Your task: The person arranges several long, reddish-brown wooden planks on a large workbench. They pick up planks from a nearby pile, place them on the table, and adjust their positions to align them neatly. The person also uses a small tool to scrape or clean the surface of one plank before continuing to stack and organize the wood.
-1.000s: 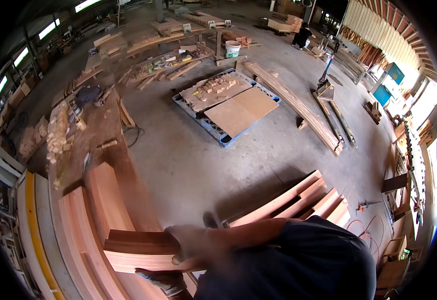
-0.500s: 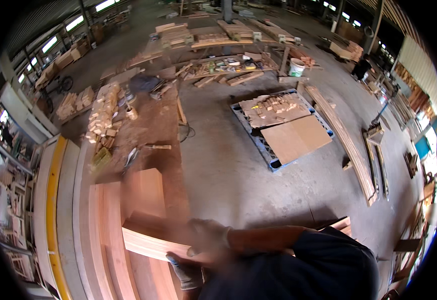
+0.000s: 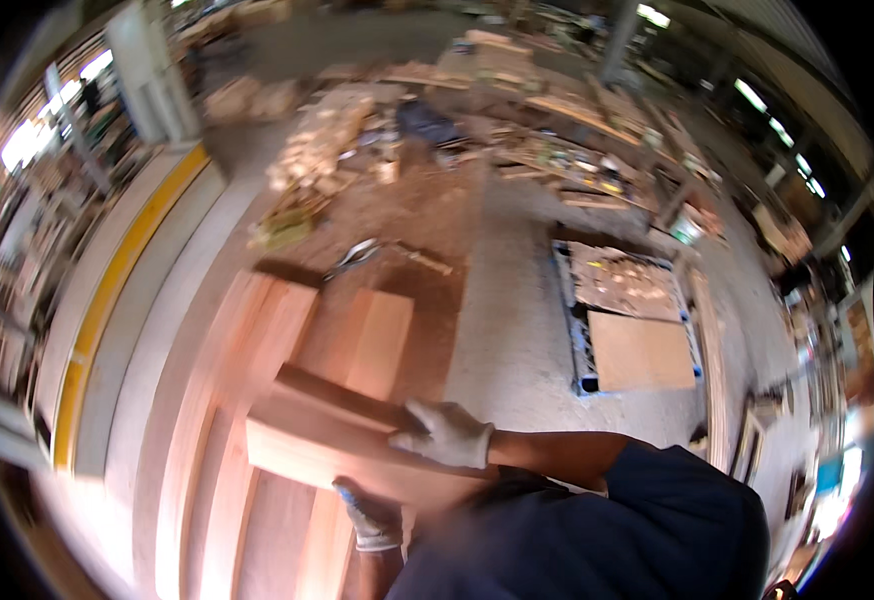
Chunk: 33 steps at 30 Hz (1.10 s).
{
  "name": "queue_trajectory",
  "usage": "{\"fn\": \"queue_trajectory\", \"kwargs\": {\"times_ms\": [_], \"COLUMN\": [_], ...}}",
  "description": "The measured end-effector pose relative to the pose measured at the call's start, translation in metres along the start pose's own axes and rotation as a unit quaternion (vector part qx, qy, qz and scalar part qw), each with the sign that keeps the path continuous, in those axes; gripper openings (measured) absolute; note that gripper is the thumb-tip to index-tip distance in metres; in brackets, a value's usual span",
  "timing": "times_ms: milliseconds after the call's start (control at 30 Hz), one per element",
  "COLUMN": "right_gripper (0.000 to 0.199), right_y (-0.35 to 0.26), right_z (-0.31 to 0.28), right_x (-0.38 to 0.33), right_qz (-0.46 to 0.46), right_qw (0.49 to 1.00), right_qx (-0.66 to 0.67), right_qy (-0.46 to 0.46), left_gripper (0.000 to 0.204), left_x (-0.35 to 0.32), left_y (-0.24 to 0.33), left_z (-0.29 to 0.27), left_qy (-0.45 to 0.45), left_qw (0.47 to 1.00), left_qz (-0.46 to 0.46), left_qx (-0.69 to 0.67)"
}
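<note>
Both gloved hands, left hand (image 3: 369,515) and right hand (image 3: 444,433), grip a wooden board (image 3: 327,435), seemingly carried, not yet laid on the plank stack (image 3: 257,340).

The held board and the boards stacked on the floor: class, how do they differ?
The held board is lifted crosswise in both gloved hands, the right hand on top and the left hand beneath; the stacked boards lie lengthwise on the floor, untouched. The held board looks shorter. Both are reddish wood.

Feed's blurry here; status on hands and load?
Both gloved hands, left and right, gripping reddish wooden board. Stacked reddish planks directly beneath. Nothing blocking.
</note>
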State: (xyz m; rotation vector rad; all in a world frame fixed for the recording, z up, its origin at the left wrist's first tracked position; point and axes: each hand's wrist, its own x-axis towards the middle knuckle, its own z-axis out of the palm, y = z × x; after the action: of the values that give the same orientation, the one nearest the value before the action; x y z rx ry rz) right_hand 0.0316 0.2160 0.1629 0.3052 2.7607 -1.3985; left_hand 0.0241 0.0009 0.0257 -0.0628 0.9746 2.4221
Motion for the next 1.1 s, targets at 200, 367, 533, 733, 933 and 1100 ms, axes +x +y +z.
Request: {"fn": "queue_trajectory", "kwargs": {"times_ms": [200,367,533,733,933,1100], "right_gripper": [0.041,0.033,0.029,0.036,0.058,0.049], "right_y": [0.041,0.096,0.166,0.21,0.24,0.252], "right_z": [-0.014,-0.057,-0.099,-0.122,-0.104,-0.08], "right_x": [0.047,0.092,0.117,0.114,0.083,0.049], "right_qz": [-0.062,-0.116,-0.016,0.097,0.228,0.33], "right_qw": [0.998,0.988,0.984,0.96,0.899,0.828], "right_qx": [0.018,0.018,0.148,0.217,0.307,0.39], "right_qy": [0.016,0.102,0.097,0.151,0.213,0.229], "left_gripper": [0.085,0.08,0.067,0.058,0.061,0.061], "left_x": [0.006,-0.003,-0.013,0.061,0.15,0.181], "left_y": [0.021,0.083,0.18,0.24,0.262,0.252], "left_z": [0.006,0.0,0.019,0.015,-0.072,-0.089], "left_qy": [0.26,0.324,0.344,0.466,0.33,0.339], "left_qw": [0.963,0.936,0.881,0.538,0.566,0.579], "left_qz": [0.055,0.123,0.17,0.017,-0.025,-0.017], "left_qx": [0.037,0.056,0.278,0.702,0.755,0.741]}}
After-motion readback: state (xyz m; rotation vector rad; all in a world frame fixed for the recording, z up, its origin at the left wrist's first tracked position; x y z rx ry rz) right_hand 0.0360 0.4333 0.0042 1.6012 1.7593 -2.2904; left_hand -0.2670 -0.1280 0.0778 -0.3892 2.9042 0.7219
